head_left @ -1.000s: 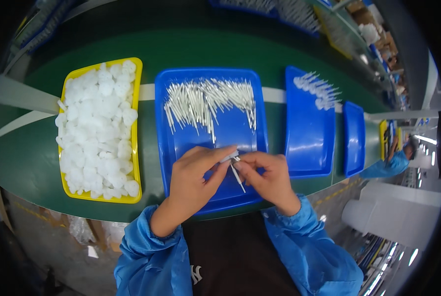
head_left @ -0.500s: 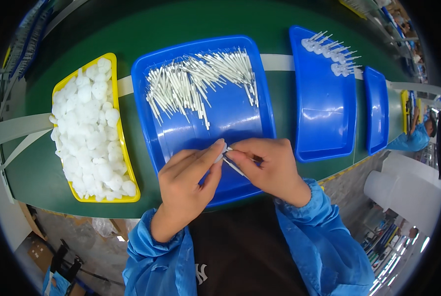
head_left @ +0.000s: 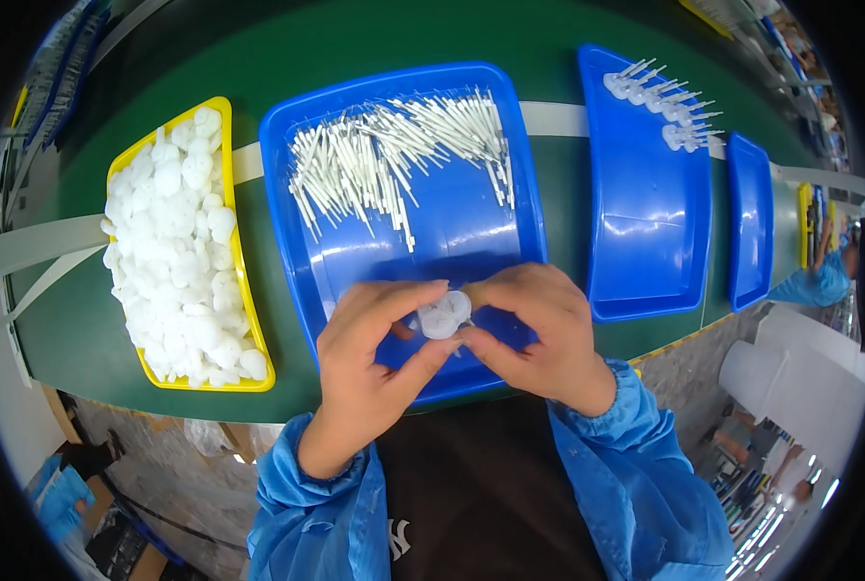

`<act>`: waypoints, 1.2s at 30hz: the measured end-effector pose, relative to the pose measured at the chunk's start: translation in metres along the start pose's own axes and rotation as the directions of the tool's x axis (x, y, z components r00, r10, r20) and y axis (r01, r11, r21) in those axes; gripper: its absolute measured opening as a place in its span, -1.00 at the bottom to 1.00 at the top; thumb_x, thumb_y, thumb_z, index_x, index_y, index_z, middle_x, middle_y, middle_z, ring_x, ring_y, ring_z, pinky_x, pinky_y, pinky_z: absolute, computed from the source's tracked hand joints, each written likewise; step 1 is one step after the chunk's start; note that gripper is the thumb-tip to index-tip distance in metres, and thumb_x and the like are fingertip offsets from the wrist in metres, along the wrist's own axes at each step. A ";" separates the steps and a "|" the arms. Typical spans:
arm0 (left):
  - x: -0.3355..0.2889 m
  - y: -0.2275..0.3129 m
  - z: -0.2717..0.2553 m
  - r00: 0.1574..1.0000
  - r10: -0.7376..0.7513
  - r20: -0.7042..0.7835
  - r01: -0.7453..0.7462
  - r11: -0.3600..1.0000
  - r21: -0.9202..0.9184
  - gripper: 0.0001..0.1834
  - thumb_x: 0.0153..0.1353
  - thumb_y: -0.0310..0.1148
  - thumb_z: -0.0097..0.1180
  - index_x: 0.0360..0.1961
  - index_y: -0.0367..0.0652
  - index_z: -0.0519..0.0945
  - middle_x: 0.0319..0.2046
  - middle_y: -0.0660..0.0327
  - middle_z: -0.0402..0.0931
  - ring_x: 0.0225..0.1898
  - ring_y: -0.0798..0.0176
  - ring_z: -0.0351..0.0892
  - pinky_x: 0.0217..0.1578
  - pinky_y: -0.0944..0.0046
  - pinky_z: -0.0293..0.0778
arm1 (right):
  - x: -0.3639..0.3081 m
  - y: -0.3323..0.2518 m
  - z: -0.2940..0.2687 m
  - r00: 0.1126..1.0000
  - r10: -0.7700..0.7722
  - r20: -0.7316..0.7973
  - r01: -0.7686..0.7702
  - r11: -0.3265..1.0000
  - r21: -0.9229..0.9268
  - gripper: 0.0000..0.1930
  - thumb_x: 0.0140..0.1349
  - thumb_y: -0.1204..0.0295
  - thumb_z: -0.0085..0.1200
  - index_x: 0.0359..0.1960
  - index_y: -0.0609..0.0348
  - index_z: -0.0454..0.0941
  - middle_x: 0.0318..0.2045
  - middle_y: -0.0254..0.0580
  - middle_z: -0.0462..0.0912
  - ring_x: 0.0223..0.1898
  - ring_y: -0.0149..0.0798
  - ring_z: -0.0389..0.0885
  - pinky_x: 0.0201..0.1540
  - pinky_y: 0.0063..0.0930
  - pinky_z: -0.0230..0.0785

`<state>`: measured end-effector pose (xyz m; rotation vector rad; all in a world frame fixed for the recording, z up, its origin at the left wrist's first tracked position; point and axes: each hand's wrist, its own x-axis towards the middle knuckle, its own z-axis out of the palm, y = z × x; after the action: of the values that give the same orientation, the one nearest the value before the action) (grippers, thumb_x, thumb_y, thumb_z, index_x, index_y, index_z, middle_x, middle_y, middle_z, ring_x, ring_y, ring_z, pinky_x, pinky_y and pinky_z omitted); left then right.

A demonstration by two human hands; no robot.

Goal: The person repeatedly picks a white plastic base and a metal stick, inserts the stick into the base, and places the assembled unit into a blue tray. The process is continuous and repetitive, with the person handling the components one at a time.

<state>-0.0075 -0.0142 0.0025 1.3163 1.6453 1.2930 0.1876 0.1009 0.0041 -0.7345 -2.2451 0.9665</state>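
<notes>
Between the fingertips of both hands, over the near part of the large blue tray [head_left: 275,194], is a translucent white plastic piece [head_left: 442,316] with rounded lobes. My left hand [head_left: 374,334] pinches its left side with thumb and forefinger. On the other side my right hand [head_left: 541,327] grips it with thumb and forefinger. A small pale bit shows under the thumbs; whether it is a stick's end I cannot tell. Many thin white sticks [head_left: 355,169] lie in the far half of the tray, beyond my hands.
At the left, a yellow tray [head_left: 248,329] is heaped with white rounded plastic pieces [head_left: 176,261]. A second blue tray [head_left: 645,261] on the right holds several pieces with sticks attached [head_left: 660,102]. Farther right lies a narrow blue tray [head_left: 750,223]. A person [head_left: 819,281] is at the far right.
The white piece has been turned so its round lobes face up between my fingertips. The stick that stuck out below my right fingers is now mostly hidden.
</notes>
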 end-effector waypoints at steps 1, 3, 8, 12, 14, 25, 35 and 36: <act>0.000 0.001 0.001 1.000 0.000 -0.014 0.000 1.000 0.003 -0.48 0.13 -0.59 0.59 0.16 -0.16 0.81 0.07 0.10 0.80 -0.07 0.14 0.73 -0.21 0.25 0.66 | 0.001 -0.001 -0.002 0.999 -0.018 -0.028 0.017 1.000 -0.019 -0.69 0.16 0.41 0.55 -0.03 0.01 0.85 -0.23 -0.29 0.84 -0.27 -0.19 0.80 -0.20 -0.29 0.52; 0.002 0.004 0.002 0.999 0.003 -0.039 -0.003 1.000 0.009 -0.47 0.12 -0.60 0.59 0.17 -0.14 0.81 0.04 0.11 0.79 -0.11 0.14 0.72 -0.22 0.26 0.65 | 0.001 -0.001 -0.006 0.995 -0.094 -0.045 0.091 0.994 -0.066 -0.64 0.13 0.41 0.54 0.01 -0.02 0.85 -0.15 -0.31 0.84 -0.21 -0.19 0.80 -0.15 -0.29 0.52; 0.004 0.004 0.004 1.000 0.007 0.001 -0.007 0.999 -0.041 -0.39 0.11 -0.61 0.58 0.25 -0.14 0.79 0.07 0.09 0.76 -0.12 0.19 0.73 -0.20 0.30 0.65 | -0.002 0.005 -0.011 0.955 -0.296 -0.007 0.288 0.934 -0.213 -0.60 0.14 0.42 0.51 0.07 -0.04 0.85 -0.11 -0.37 0.82 -0.17 -0.24 0.81 -0.12 -0.30 0.54; 0.005 0.009 0.005 0.999 -0.021 0.044 0.026 0.992 -0.127 -0.32 0.11 -0.60 0.60 0.32 -0.15 0.77 0.10 0.07 0.75 -0.10 0.22 0.75 -0.19 0.32 0.66 | -0.006 0.004 -0.010 0.969 -0.246 -0.015 0.240 0.958 -0.155 -0.60 0.14 0.43 0.50 0.07 -0.01 0.85 -0.09 -0.36 0.84 -0.18 -0.25 0.82 -0.09 -0.32 0.56; 0.003 0.003 0.008 0.999 -0.035 0.028 0.039 0.982 -0.187 -0.31 0.11 -0.59 0.61 0.33 -0.16 0.76 0.11 0.08 0.76 -0.08 0.22 0.76 -0.18 0.31 0.66 | -0.007 0.002 -0.012 0.972 -0.235 -0.008 0.232 0.963 -0.137 -0.60 0.14 0.45 0.50 0.06 0.00 0.85 -0.08 -0.35 0.85 -0.18 -0.25 0.82 -0.09 -0.33 0.56; 0.005 0.003 0.006 0.996 -0.022 0.091 0.035 0.989 -0.147 -0.31 0.11 -0.59 0.60 0.34 -0.15 0.76 0.14 0.05 0.78 -0.02 0.19 0.77 -0.14 0.29 0.68 | -0.002 0.001 -0.016 0.983 -0.181 0.007 0.181 0.982 -0.055 -0.58 0.04 0.47 0.51 0.02 -0.01 0.86 -0.06 -0.31 0.82 -0.14 -0.17 0.82 -0.14 -0.29 0.57; -0.014 -0.020 -0.023 0.982 -0.189 -0.005 0.165 0.867 -0.470 -0.65 0.57 -0.32 0.29 0.18 -0.39 0.80 0.24 -0.10 0.67 0.01 0.20 0.78 -0.04 0.31 0.71 | 0.042 0.013 0.009 0.952 -0.295 0.084 0.306 0.890 -0.337 -0.80 0.10 0.39 0.40 -0.21 0.00 0.80 -0.02 -0.38 0.81 -0.03 -0.22 0.76 0.05 -0.23 0.53; -0.016 -0.022 -0.026 0.984 -0.180 -0.009 0.157 0.881 -0.447 -0.61 0.59 -0.24 0.28 0.18 -0.39 0.78 0.19 -0.09 0.67 -0.02 0.16 0.80 -0.10 0.30 0.74 | 0.053 0.012 0.018 0.933 -0.349 0.087 0.353 0.845 -0.401 -0.80 0.12 0.37 0.37 -0.20 0.00 0.80 -0.03 -0.38 0.82 0.00 -0.23 0.76 0.09 -0.24 0.52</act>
<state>-0.0339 -0.0371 -0.0121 0.8499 1.3506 1.4926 0.1422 0.1363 -0.0001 -0.4541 -2.5071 0.3215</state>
